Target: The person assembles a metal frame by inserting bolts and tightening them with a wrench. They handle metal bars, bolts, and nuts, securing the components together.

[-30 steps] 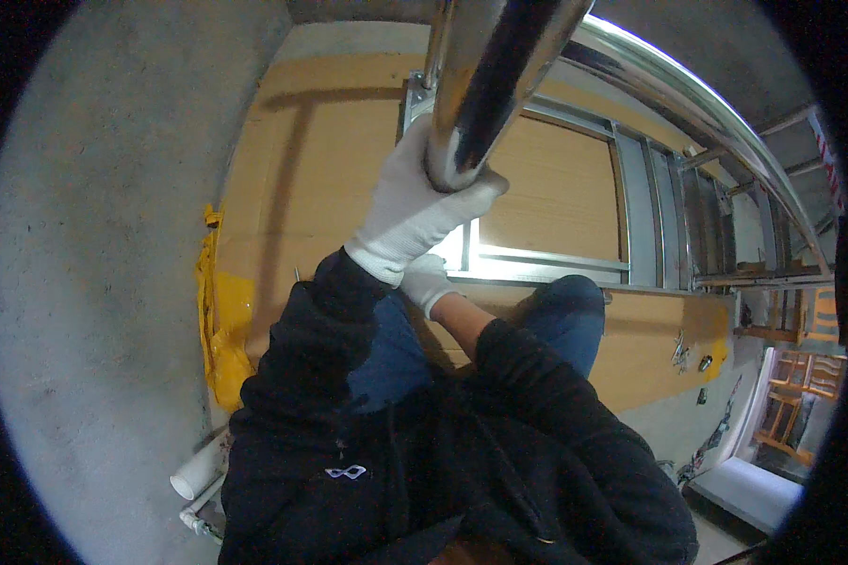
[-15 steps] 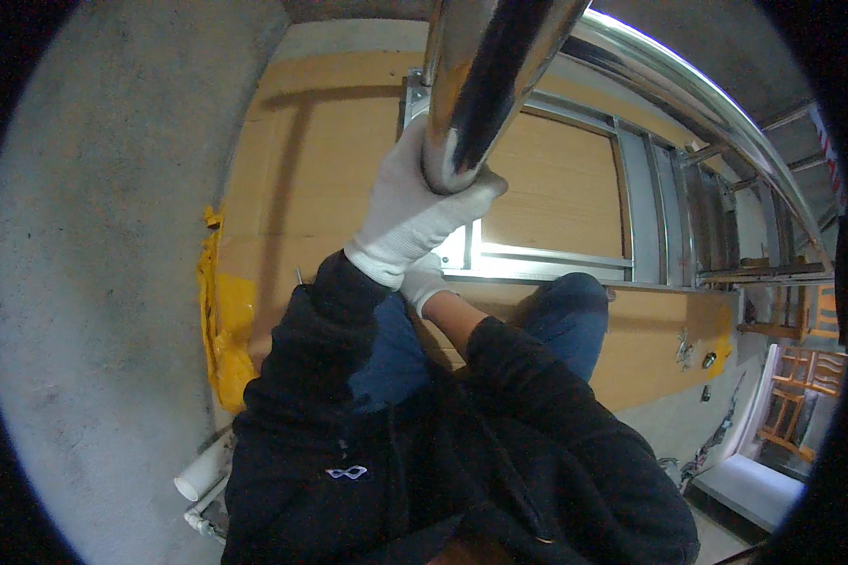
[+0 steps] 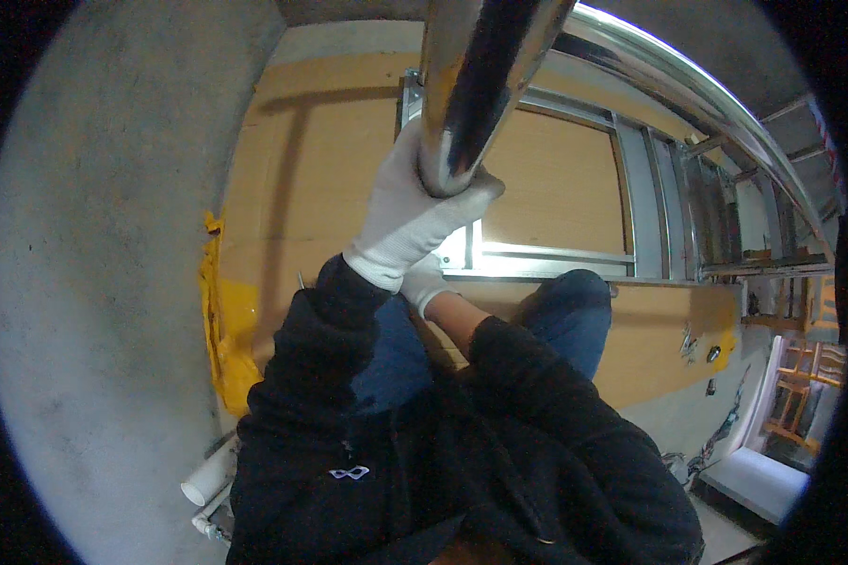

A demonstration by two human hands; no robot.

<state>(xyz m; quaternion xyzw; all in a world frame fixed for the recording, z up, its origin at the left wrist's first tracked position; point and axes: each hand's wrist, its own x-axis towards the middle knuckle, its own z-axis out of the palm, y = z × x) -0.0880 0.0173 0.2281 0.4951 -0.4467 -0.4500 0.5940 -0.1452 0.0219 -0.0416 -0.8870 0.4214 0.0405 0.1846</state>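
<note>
Close in front of me stands a thick, shiny metal tube (image 3: 468,94), its rounded lower end nearest to me. My left hand (image 3: 412,212), in a white knitted glove, is wrapped round the tube near that end, with the thumb across it. Lower down, my gloved right hand (image 3: 427,282) sits partly behind the left one, beside the near left corner of a silver metal frame (image 3: 556,259). The right fingers are hidden, so what they hold or touch does not show. The frame has crossbars and lies over a brown cardboard sheet (image 3: 339,188).
A curved polished rail (image 3: 669,80) arches across the upper right. Small metal parts (image 3: 690,344) and a round item (image 3: 714,353) rest on the cardboard's right end. Yellow plastic (image 3: 231,325) and a white pipe (image 3: 207,478) lie by the grey wall (image 3: 113,235) at left.
The view has shifted very slightly, and the tube appears a little further left. My left hand keeps its hold on it; my right hand stays beside the frame corner.
</note>
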